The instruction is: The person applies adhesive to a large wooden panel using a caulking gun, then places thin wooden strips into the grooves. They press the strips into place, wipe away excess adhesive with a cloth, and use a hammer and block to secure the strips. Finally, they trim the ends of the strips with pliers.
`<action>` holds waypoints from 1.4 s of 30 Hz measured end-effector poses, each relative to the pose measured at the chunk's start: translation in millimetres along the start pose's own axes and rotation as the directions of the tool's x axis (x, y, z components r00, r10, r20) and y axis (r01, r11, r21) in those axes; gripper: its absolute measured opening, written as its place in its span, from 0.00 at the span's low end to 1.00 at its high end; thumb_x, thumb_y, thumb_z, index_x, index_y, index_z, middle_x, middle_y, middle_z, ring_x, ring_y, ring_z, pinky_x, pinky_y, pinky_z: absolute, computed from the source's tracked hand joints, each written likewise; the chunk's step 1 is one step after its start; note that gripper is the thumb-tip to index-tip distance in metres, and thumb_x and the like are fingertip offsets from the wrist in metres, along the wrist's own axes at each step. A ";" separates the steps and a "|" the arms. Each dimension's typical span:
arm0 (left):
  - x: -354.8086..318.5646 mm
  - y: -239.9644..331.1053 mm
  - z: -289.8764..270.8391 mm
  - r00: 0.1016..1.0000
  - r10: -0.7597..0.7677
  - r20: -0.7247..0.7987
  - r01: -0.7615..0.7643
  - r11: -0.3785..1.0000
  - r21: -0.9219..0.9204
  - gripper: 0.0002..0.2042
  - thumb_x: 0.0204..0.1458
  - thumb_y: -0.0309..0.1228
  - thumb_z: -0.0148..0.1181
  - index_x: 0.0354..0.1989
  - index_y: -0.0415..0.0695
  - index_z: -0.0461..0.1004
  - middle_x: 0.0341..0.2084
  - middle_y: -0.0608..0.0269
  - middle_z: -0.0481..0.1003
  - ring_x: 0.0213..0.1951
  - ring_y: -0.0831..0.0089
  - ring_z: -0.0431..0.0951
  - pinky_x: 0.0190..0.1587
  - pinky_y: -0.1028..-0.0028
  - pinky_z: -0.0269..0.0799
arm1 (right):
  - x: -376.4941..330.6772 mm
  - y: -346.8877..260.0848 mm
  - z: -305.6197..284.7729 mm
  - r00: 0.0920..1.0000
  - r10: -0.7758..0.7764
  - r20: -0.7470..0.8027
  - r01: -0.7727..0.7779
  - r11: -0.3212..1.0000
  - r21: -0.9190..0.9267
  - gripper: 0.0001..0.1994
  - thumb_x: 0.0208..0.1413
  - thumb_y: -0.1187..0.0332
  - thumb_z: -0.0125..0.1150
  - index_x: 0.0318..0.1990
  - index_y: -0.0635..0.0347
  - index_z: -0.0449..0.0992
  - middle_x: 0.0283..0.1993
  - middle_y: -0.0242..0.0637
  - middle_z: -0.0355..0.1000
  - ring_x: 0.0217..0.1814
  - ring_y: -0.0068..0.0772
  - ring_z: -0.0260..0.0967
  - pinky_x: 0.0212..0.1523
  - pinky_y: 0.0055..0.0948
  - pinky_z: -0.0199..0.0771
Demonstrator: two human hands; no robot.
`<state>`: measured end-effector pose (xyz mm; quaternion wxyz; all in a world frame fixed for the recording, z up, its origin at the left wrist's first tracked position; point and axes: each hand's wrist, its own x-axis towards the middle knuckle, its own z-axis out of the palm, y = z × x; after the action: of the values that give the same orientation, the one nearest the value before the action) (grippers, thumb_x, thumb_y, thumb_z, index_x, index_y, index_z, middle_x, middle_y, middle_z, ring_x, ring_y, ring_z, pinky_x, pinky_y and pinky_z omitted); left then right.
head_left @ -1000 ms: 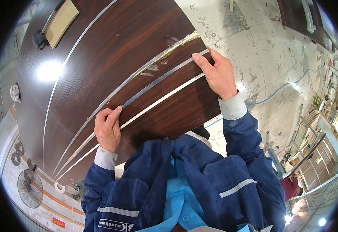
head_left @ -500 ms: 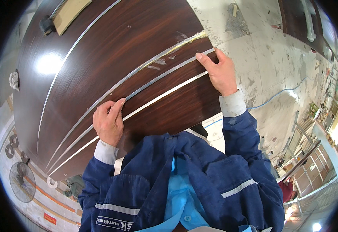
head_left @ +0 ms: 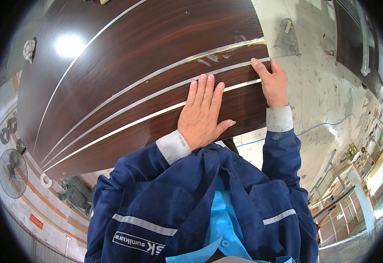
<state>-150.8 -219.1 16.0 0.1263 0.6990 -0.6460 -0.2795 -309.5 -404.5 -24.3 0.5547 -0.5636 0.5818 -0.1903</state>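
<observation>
Workshop around you.
You stand over a paint-stained concrete floor (head_left: 318, 87); a pedestal fan (head_left: 12, 173) sits left, metal racks (head_left: 345, 188) right.

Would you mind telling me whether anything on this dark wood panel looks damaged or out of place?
Yes. Near the right end of the dark wood panel, the uppermost metal strip looks ragged, with yellowish residue and pale scuffs beside it, while the lower strips look clean. The left hand lies flat just below; the right hand rests at the panel's end.
</observation>
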 end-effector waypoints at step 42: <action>11.0 13.5 -3.0 0.998 -0.054 0.045 0.043 0.975 0.216 0.57 0.52 0.72 0.60 0.76 0.33 0.56 0.76 0.35 0.54 0.79 0.41 0.48 0.80 0.42 0.35 | -1.5 4.2 -2.1 1.000 0.009 0.012 -0.009 1.000 0.000 0.25 0.61 0.53 0.72 0.54 0.69 0.81 0.47 0.44 0.85 0.49 0.32 0.80 0.53 0.31 0.77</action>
<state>-160.3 -232.2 23.2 0.0267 0.7168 -0.6582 -0.2288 -313.5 -402.8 -26.5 0.5590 -0.5621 0.5809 -0.1847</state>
